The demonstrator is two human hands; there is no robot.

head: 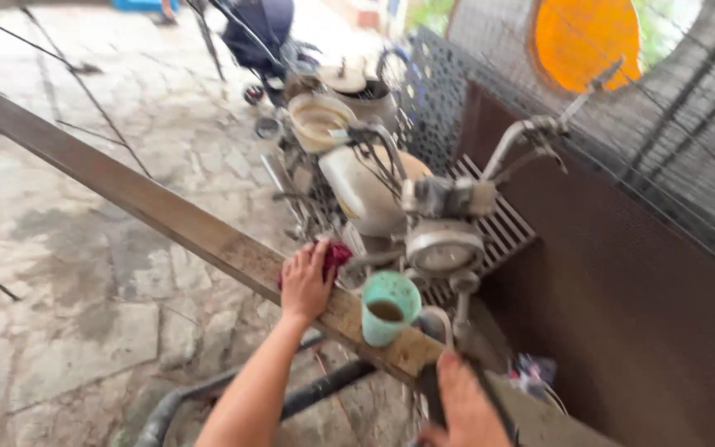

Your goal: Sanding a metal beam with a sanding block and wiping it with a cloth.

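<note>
From the head camera, a long flat metal bar, rusty brown with a scuffed, paler patch near its close end, runs diagonally from the upper left edge down toward the lower right, its long axis pointing at the person's right side. The left hand lies flat on top of the bar, fingers spread forward, pressing a crumpled dark red rag against the metal; the rag bunches just beyond the fingertips. Just beside that hand, a round turquoise plastic cup stands upright on the bar with brownish liquid inside. The right hand, at the bottom edge, is curled around a dark narrow handle near the bar's close end, though blur hides how tightly. The two hands are apart, with the cup between them. Behind the bar stands an old motorcycle with a round chrome headlamp and curved handlebars, close against a dark brown wall. To the left, irregular stone paving spreads open and wide.
</note>
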